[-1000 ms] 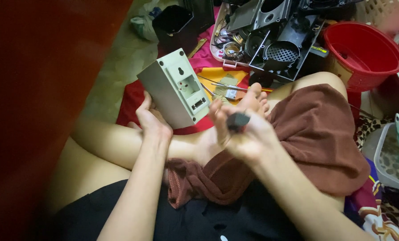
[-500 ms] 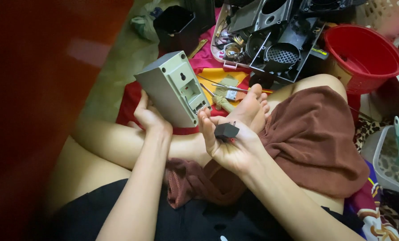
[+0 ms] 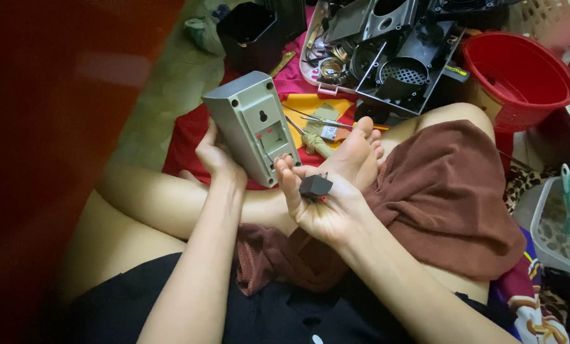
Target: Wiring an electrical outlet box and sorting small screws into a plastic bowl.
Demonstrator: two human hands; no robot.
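Left hand [image 3: 216, 156]: raised from the lap, fingers curled in a grip, forearm extended up the frame | Right hand [image 3: 320, 204]: palm turned upward, fingers loosely opened, thumb pointed away from the body | Forearms: bare, converged above the crossed legs

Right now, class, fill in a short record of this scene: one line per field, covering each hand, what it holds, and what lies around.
Left hand: left hand grips the grey box from behind, tilted up.
Right hand: right hand palm up, small black part resting on it; fingertips touch the box's lower edge.
Posture: seated cross-legged, brown cloth over a knee.
Behind: black plastic housings, red basket.
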